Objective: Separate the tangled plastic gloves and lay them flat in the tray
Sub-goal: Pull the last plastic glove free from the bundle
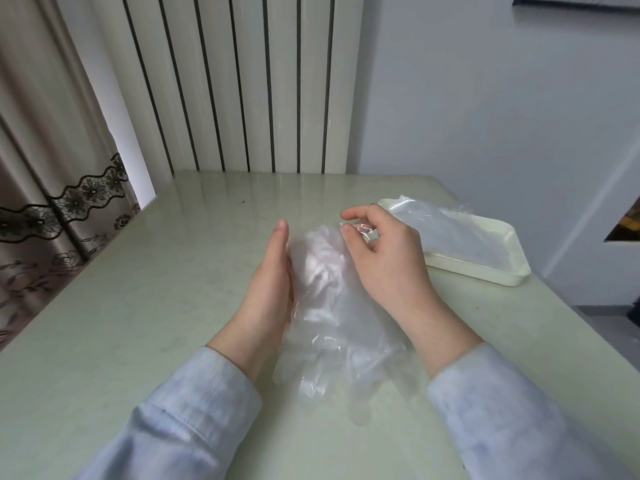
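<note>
A clear plastic glove (329,306) lies on the pale green table between my hands, its fingers pointing toward me. My left hand (270,282) stands on edge with straight fingers against the glove's left side. My right hand (384,258) hovers over the glove's far end, thumb and fingers curled and pinching the cuff edge. The cream tray (485,268) sits at the right, with another clear glove (446,230) lying flat in it.
The table (138,306) ends at the white radiator (242,81) behind and drops off on the left toward a curtain (52,168). The tray lies close to the table's right edge.
</note>
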Action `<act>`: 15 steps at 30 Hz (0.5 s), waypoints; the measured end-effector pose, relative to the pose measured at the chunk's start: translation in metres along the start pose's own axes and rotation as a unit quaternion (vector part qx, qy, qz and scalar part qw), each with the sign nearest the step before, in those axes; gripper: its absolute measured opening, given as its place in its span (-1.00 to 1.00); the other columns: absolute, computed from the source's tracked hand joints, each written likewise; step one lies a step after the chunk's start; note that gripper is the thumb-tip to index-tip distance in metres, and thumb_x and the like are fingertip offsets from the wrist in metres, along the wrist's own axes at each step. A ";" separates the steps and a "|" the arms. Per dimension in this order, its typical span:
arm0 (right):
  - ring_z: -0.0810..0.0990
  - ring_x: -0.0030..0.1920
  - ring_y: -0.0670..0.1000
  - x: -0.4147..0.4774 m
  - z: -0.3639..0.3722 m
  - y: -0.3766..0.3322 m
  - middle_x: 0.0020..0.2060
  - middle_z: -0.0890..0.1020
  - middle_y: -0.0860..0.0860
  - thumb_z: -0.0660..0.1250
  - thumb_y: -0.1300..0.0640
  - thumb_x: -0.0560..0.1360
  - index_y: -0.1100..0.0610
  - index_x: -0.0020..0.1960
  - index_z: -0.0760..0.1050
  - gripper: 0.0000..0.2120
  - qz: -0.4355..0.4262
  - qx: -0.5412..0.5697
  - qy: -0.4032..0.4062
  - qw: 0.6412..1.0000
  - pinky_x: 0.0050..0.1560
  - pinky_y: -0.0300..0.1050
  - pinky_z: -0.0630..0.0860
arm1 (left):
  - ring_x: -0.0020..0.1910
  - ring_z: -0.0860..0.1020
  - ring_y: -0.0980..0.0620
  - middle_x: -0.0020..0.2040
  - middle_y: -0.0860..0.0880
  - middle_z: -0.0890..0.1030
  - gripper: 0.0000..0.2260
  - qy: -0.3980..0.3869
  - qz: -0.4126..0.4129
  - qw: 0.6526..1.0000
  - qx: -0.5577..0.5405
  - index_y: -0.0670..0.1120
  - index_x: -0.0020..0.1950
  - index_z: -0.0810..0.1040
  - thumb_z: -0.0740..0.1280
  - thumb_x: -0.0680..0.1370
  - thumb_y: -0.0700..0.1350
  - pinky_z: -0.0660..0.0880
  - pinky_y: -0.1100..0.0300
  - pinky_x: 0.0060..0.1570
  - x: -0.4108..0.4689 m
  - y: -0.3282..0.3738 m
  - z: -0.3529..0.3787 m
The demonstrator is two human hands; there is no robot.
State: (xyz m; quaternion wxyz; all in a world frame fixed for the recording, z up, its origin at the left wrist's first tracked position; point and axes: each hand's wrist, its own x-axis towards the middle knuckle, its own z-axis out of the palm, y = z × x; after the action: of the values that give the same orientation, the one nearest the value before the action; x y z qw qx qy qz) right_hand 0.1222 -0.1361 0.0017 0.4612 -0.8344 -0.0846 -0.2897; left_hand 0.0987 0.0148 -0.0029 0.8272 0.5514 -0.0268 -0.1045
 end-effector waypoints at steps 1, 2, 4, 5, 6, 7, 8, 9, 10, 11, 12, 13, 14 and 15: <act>0.48 -0.42 -0.16 0.000 0.000 0.000 -0.17 0.60 -0.28 0.39 0.11 0.58 -0.02 0.13 0.63 -0.86 -0.001 0.000 -0.001 1.000 -0.19 -0.28 0.40 | -0.06 0.72 0.07 -0.06 -0.05 0.75 -0.50 -0.013 0.009 1.000 0.011 -0.08 0.06 0.70 0.13 0.65 0.25 0.61 0.21 0.01 0.000 0.001 0.000; 0.47 -0.42 -0.17 -0.001 0.000 0.000 -0.18 0.58 -0.28 0.39 0.10 0.58 -0.03 0.13 0.63 -0.85 -0.001 -0.002 -0.003 1.000 -0.19 -0.28 0.40 | -0.14 0.72 0.06 -0.14 -0.06 0.74 -0.57 -0.016 0.029 0.999 0.036 -0.10 0.01 0.70 0.19 0.66 0.18 0.61 0.19 -0.05 -0.001 0.000 0.000; 0.48 -0.40 -0.19 -0.001 -0.002 0.000 -0.22 0.56 -0.25 0.39 0.07 0.58 -0.03 0.13 0.62 -0.86 0.005 -0.001 -0.004 1.000 -0.19 -0.27 0.42 | -0.29 0.68 0.04 -0.24 -0.09 0.71 -0.76 0.015 0.065 0.996 0.066 -0.15 -0.07 0.69 0.31 0.66 -0.06 0.57 0.19 -0.20 -0.001 -0.003 -0.001; 0.53 -0.38 -0.18 0.001 -0.004 0.002 -0.23 0.57 -0.22 0.38 0.05 0.58 -0.03 0.13 0.62 -0.86 0.017 0.007 0.002 1.000 -0.20 -0.24 0.46 | -0.26 0.67 0.00 -0.20 -0.11 0.71 -0.83 0.032 0.072 0.995 0.063 -0.15 -0.04 0.70 0.34 0.64 -0.13 0.58 0.18 -0.21 0.000 -0.004 -0.001; 0.59 -0.33 -0.15 0.004 -0.008 0.005 -0.22 0.60 -0.18 0.36 0.04 0.59 -0.03 0.12 0.62 -0.87 0.037 0.015 0.011 0.999 -0.17 -0.18 0.54 | -0.24 0.67 0.00 -0.17 -0.11 0.72 -0.86 0.047 0.072 0.995 0.059 -0.13 0.00 0.72 0.36 0.62 -0.15 0.59 0.18 -0.23 0.001 -0.005 -0.001; 0.65 -0.25 -0.09 0.007 -0.013 0.011 -0.20 0.64 -0.15 0.32 0.04 0.60 -0.02 0.11 0.62 -0.86 0.064 0.013 0.015 0.998 -0.10 -0.08 0.60 | -0.24 0.67 0.02 -0.17 -0.08 0.72 -0.87 0.061 0.075 0.994 0.051 -0.12 0.02 0.72 0.37 0.62 -0.16 0.58 0.22 -0.27 0.002 -0.004 -0.002; 0.69 -0.14 0.00 0.011 -0.020 0.019 -0.15 0.68 -0.10 0.29 0.04 0.61 -0.02 0.11 0.63 -0.84 0.096 -0.013 0.003 0.995 0.01 -0.01 0.62 | -0.26 0.67 0.05 -0.19 -0.05 0.72 -0.87 0.071 0.082 0.993 0.045 -0.11 0.03 0.72 0.37 0.62 -0.17 0.56 0.26 -0.31 0.003 -0.003 -0.005; 0.69 -0.03 0.07 0.015 -0.026 0.029 -0.09 0.71 -0.05 0.28 0.05 0.61 -0.01 0.11 0.64 -0.82 0.128 -0.066 -0.025 0.989 0.11 0.00 0.60 | -0.28 0.66 0.08 -0.21 -0.03 0.72 -0.87 0.075 0.082 0.993 0.035 -0.10 0.02 0.72 0.36 0.62 -0.17 0.55 0.28 -0.33 0.002 -0.001 -0.004; 0.67 0.08 0.10 0.015 -0.032 0.039 -0.01 0.72 0.00 0.28 0.04 0.61 0.00 0.13 0.64 -0.81 0.160 -0.135 -0.068 0.975 0.18 -0.04 0.56 | -0.28 0.66 0.08 -0.22 -0.03 0.71 -0.87 0.079 0.082 0.993 0.026 -0.09 0.00 0.72 0.36 0.62 -0.18 0.56 0.27 -0.33 0.003 0.001 -0.005; 0.64 0.17 0.12 0.014 -0.037 0.047 0.07 0.71 0.02 0.30 0.01 0.59 0.02 0.16 0.65 -0.78 0.193 -0.198 -0.118 0.954 0.21 -0.09 0.53 | -0.27 0.67 0.07 -0.20 -0.03 0.72 -0.87 0.079 0.080 0.993 0.015 -0.09 0.00 0.72 0.36 0.61 -0.17 0.58 0.25 -0.31 0.003 0.001 -0.006; 0.61 0.21 0.12 0.011 -0.039 0.052 0.13 0.69 0.04 0.34 -0.04 0.56 0.05 0.18 0.65 -0.73 0.219 -0.245 -0.166 0.930 0.22 -0.12 0.51 | -0.24 0.68 0.05 -0.19 -0.04 0.72 -0.87 0.075 0.081 0.994 0.011 -0.09 0.00 0.73 0.36 0.61 -0.17 0.59 0.23 -0.28 0.004 0.001 -0.007; 0.60 0.21 0.13 0.007 -0.039 0.058 0.15 0.67 0.05 0.38 -0.09 0.51 0.06 0.18 0.66 -0.67 0.236 -0.274 -0.206 0.909 0.23 -0.11 0.51 | -0.23 0.68 0.05 -0.17 -0.05 0.72 -0.87 0.073 0.078 0.994 0.008 -0.09 0.01 0.73 0.37 0.61 -0.16 0.59 0.23 -0.28 0.004 0.001 -0.006; 0.58 0.22 0.14 0.004 -0.038 0.060 0.16 0.66 0.05 0.42 -0.14 0.46 0.06 0.15 0.67 -0.63 0.244 -0.295 -0.234 0.894 0.24 -0.07 0.52 | -0.22 0.68 0.04 -0.17 -0.05 0.72 -0.87 0.073 0.077 0.994 0.009 -0.09 0.02 0.72 0.37 0.61 -0.16 0.59 0.23 -0.28 0.004 0.001 -0.006; 0.56 0.24 0.15 0.002 -0.036 0.061 0.16 0.64 0.05 0.45 -0.16 0.41 0.02 0.14 0.68 -0.62 0.245 -0.304 -0.245 0.887 0.26 -0.03 0.52 | -0.21 0.68 0.03 -0.15 -0.06 0.72 -0.87 0.071 0.075 0.995 0.007 -0.10 0.04 0.72 0.37 0.61 -0.16 0.59 0.22 -0.28 0.004 0.000 -0.007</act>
State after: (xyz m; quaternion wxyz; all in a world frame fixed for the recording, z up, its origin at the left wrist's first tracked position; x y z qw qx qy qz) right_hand 0.1343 -0.2006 -0.0266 0.2056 -0.9725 0.1042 0.0344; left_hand 0.1039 0.0200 -0.0056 0.8290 0.5592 -0.0104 -0.0026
